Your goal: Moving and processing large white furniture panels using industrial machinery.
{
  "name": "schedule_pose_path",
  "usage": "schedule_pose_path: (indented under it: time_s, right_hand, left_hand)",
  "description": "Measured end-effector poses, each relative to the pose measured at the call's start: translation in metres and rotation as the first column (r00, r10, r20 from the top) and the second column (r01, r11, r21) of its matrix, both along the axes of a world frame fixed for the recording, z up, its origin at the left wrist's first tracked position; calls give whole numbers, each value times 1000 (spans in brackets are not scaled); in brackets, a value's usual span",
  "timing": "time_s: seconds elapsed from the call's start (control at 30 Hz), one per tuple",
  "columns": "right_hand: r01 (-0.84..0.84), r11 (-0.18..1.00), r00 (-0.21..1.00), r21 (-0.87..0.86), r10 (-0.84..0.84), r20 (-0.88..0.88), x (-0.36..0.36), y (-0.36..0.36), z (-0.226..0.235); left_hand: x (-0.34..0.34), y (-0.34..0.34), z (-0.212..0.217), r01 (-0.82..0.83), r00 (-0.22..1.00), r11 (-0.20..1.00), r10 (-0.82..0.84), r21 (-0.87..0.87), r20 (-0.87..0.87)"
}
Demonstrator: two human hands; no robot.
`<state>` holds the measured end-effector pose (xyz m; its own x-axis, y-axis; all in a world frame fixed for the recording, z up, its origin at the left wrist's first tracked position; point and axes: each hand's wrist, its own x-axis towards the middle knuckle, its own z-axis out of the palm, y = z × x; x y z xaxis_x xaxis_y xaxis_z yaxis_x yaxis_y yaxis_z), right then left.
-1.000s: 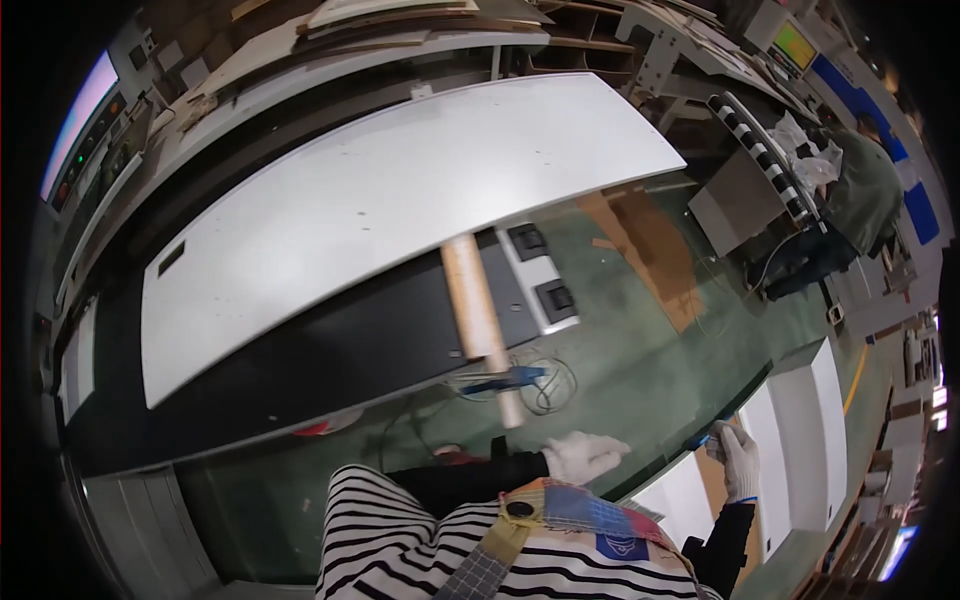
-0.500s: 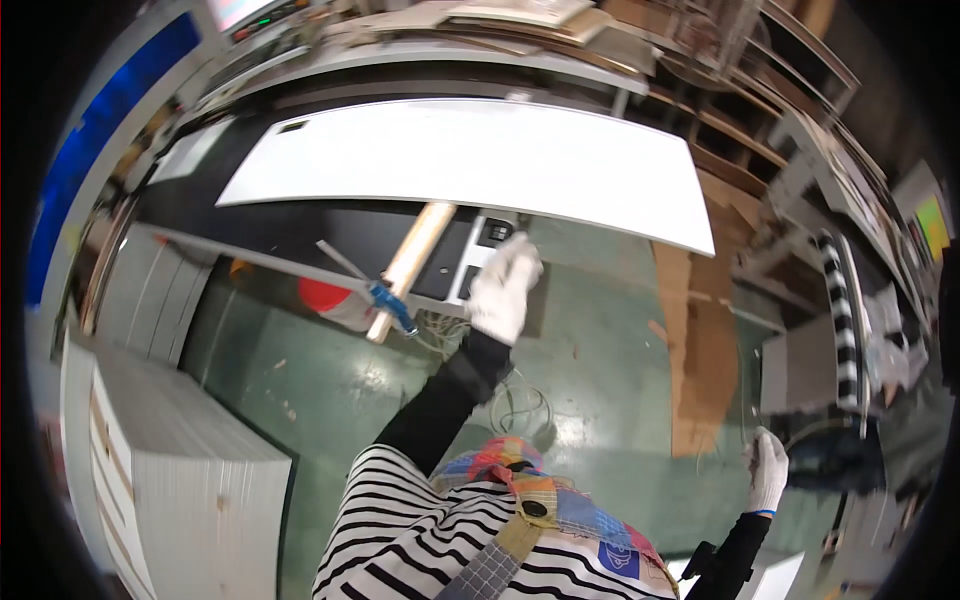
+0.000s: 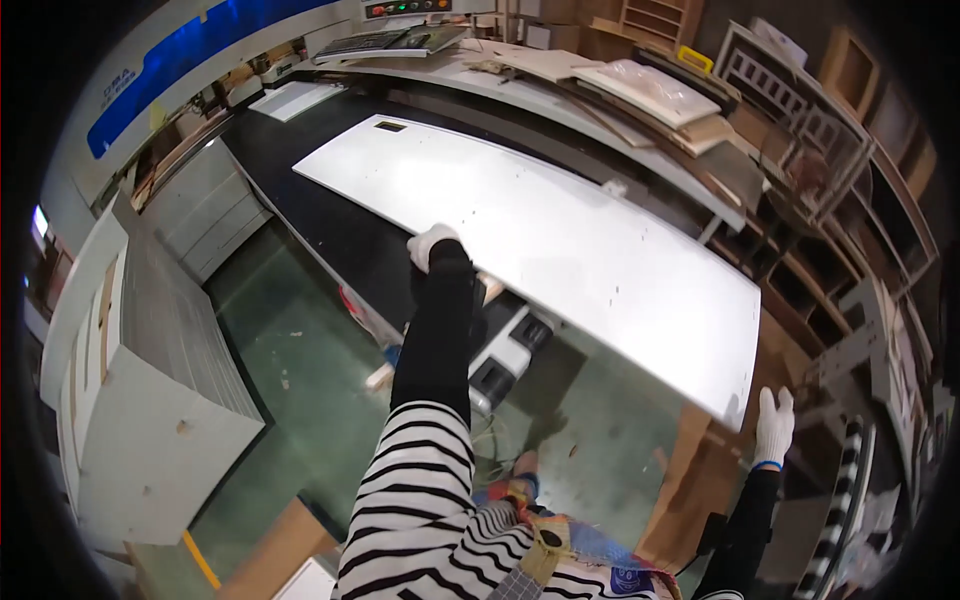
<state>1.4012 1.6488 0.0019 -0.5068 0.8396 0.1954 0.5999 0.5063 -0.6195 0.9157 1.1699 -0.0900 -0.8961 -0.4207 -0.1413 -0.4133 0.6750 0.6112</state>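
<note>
A long white panel (image 3: 540, 225) with a small dark rectangular cutout near its far left end lies across a black machine table (image 3: 345, 215), its right end overhanging. My left hand (image 3: 434, 246), in a white glove, is closed at the panel's near edge, left of its middle; my sleeve and wrist hide part of the fingers. My right hand (image 3: 774, 428), also gloved, is open with fingers apart, just beyond the panel's right end, and holds nothing. Below my left forearm are a white support bar with black pads (image 3: 508, 355) and part of a wooden strip (image 3: 381, 376).
A stack of pale boards (image 3: 170, 400) stands at the left. Along the back, a ledge carries a keyboard (image 3: 365, 45) and loose boards (image 3: 690, 95). Flattened cardboard (image 3: 690, 475) lies on the green floor at the right, near a black-and-white striped edge (image 3: 835, 510).
My left hand has moved left from beside the support bar to the panel's near edge. My right hand has come up beside the panel's right end. The view has turned.
</note>
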Motion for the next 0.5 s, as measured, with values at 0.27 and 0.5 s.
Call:
schedule_pose_path:
  time_s: [0.27, 0.5]
  right_hand:
    - [-52, 963, 999, -263, 54, 0, -87, 50, -50]
    - [-54, 810, 973, -584, -90, -214, -91, 47, -74]
  left_hand:
    - [-27, -37, -33, -195, 916, 657, 387, 728, -103]
    - [-3, -32, -7, -184, 968, 941, 224, 286, -115]
